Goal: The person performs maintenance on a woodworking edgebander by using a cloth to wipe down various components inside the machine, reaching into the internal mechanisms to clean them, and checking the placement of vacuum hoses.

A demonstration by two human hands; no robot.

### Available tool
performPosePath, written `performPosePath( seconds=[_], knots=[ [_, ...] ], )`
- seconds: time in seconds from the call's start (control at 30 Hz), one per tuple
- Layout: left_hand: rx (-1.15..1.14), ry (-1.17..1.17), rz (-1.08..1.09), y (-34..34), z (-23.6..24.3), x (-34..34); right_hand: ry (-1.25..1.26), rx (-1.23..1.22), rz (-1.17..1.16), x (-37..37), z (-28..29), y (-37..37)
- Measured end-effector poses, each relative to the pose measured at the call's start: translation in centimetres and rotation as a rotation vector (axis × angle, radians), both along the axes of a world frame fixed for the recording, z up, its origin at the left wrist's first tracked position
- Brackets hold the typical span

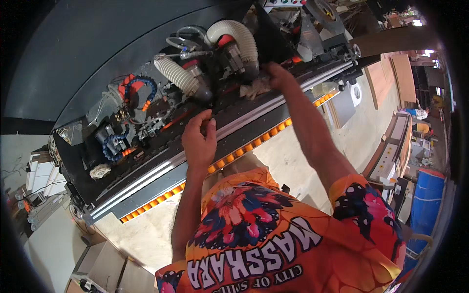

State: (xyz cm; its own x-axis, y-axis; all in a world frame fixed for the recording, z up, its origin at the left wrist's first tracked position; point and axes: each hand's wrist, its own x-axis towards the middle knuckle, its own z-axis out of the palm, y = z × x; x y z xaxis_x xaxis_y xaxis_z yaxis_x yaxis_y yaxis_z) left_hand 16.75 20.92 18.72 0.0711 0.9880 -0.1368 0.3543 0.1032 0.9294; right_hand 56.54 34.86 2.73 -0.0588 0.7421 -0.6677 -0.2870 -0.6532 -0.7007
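A long dark machine bed stretches across in front of me, with a metal rail (234,125) along its near side. My right hand (278,76) reaches over the rail to the right part of the bed. Its fingers are closed at the edge of a crumpled, dirty pale rag (255,89), below a thick ribbed white hose (235,30). Part of that grip is hidden. Farther left, my left hand (199,141) is at the rail. Its fingers are loosely curled, the thumb is apart from them, and I see nothing between them.
A second ribbed hose (177,77) leads to a tool head. Blue jointed coolant hoses (140,84) and metal fittings crowd the bed's left end. Orange rollers (238,155) line its front edge. A large dark hood (93,44) stands behind. Wooden boards (387,78) are at the right.
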Motion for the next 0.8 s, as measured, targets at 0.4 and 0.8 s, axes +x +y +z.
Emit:
performPosePath(
  seconds=[0.4, 0.8],
  knots=[
    [-0.402, 0.307, -0.477, 10.6, -7.5, 17.7, 0.272, -0.207, -0.249, -4.3, -2.8, 2.0],
    [-0.081, 0.701, 0.029, 4.8, -4.4, 19.3, 0.685, -0.384, -0.143, -4.6, 1.8, 0.6]
  ],
)
